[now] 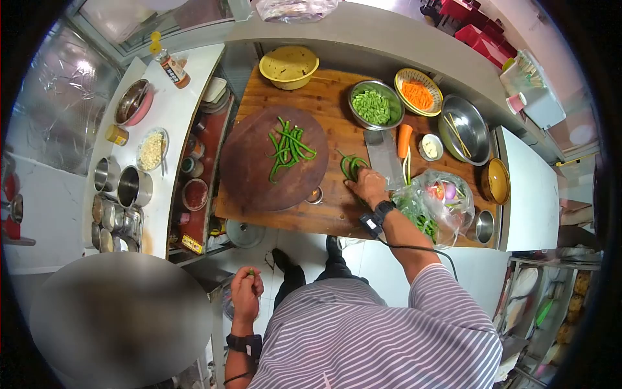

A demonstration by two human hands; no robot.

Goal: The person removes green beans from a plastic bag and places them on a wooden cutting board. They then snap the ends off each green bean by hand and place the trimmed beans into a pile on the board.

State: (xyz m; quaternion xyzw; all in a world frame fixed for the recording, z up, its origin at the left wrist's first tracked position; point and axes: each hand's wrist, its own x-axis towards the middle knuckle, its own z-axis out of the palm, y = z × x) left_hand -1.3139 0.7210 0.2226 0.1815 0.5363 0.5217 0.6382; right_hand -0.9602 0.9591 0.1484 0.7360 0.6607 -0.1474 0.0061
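My right hand (369, 187) reaches over the wooden table, its fingers curled onto a few green chili peppers (352, 165). Beside it lies a wide cleaver blade (383, 155). Low at my left side, my left hand (245, 295) is closed in a pinch, with a small green bit (251, 273) showing at the fingertips, perhaps a piece of chili. More long green chilies (291, 148) lie in a loose heap on the round brown chopping board (246, 168).
A metal bowl of chopped green vegetable (371, 107), a basket of shredded carrot (416, 94), a whole carrot (405, 139) and a plastic bag of vegetables (447, 201) crowd the right side. A yellow basin (289, 67) stands behind the board. Pots (135, 187) line the left counter.
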